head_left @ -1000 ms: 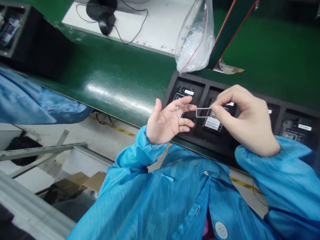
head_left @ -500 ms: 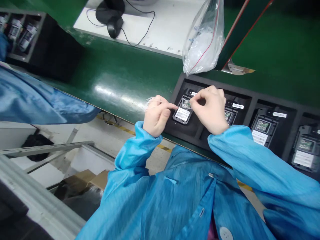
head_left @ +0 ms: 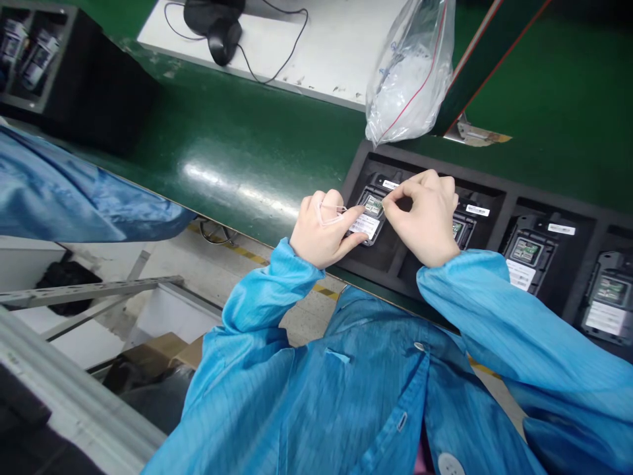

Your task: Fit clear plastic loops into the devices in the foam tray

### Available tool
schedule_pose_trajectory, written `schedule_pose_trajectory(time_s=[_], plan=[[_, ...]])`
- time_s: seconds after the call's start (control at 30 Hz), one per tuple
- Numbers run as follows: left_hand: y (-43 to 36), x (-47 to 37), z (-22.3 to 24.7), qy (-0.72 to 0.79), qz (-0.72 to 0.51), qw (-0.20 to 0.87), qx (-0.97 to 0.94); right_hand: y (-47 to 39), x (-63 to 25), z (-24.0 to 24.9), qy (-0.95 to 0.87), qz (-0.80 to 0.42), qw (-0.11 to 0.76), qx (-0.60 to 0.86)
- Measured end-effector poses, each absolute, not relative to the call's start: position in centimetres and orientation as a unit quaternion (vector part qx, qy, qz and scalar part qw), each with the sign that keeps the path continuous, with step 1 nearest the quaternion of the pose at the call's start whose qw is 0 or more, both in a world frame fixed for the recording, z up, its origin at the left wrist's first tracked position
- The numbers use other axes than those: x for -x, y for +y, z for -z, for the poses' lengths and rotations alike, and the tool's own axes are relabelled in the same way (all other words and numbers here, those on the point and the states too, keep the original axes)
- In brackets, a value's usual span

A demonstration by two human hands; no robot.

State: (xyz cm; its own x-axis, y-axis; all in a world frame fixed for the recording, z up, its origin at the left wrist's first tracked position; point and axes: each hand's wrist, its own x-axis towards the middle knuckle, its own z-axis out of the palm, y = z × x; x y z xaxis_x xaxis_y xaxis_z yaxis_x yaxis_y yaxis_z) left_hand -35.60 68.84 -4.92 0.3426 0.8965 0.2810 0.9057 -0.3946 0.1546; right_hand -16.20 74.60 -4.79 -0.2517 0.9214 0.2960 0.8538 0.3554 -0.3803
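A black handheld device (head_left: pixel 370 223) with a white label and a small exposed circuit area lies in the leftmost compartment of a black foam tray (head_left: pixel 438 165). At its lower left is my left hand (head_left: pixel 316 231), thumb and index finger reaching over the label. Thin clear plastic pieces (head_left: pixel 329 218) are tucked in that hand's curled fingers. My right hand (head_left: pixel 428 218) pinches thumb and index finger together at the device's right edge; whatever is between those fingertips is too small to make out. Similar devices (head_left: pixel 525 254) lie in the other compartments, one partly hidden behind my right hand.
A clear bag (head_left: pixel 410 92) with white contents stands behind the tray, beside a green upright panel (head_left: pixel 487 59). A mouse (head_left: pixel 224 41) rests on a white platform (head_left: pixel 326 46). At left are a stacked black tray (head_left: pixel 93 92) and another person's blue sleeve (head_left: pixel 89 191).
My left hand has moved right, with its thumb and index finger now over the label. My right hand keeps its pinch near the device. The view has shifted slightly.
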Motion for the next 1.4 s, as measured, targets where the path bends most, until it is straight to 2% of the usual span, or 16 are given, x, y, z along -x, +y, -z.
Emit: schedule_pose_trajectory(time_s=[0.23,0.43,0.67,0.77,0.93,1.17,1.4], plan=[[68.8,35.6,4.8,-0.530,0.161,0.023,0.832,74.5,16.0,4.7,-0.809,-0.039,0.240,0.536],[68.9,35.5,4.6,-0.518,0.139,0.023,0.844,74.6,16.3,4.5,-0.813,-0.052,0.182,0.551],[68.8,35.2,4.5,-0.531,0.109,0.032,0.840,74.7,15.7,3.5,-0.807,-0.089,0.217,0.541],[68.6,35.4,4.6,-0.530,0.125,0.042,0.837,74.0,14.7,2.6,-0.846,-0.064,0.210,0.486],[68.5,35.6,4.8,-0.536,0.134,0.038,0.832,72.7,13.3,2.2,-0.906,0.010,0.146,0.397],[68.5,35.3,4.9,-0.555,0.135,0.037,0.820,72.6,13.4,2.0,-0.930,0.059,0.086,0.351],[68.9,35.2,4.4,-0.558,0.116,0.040,0.821,73.0,13.0,1.7,-0.916,0.043,0.109,0.383]])
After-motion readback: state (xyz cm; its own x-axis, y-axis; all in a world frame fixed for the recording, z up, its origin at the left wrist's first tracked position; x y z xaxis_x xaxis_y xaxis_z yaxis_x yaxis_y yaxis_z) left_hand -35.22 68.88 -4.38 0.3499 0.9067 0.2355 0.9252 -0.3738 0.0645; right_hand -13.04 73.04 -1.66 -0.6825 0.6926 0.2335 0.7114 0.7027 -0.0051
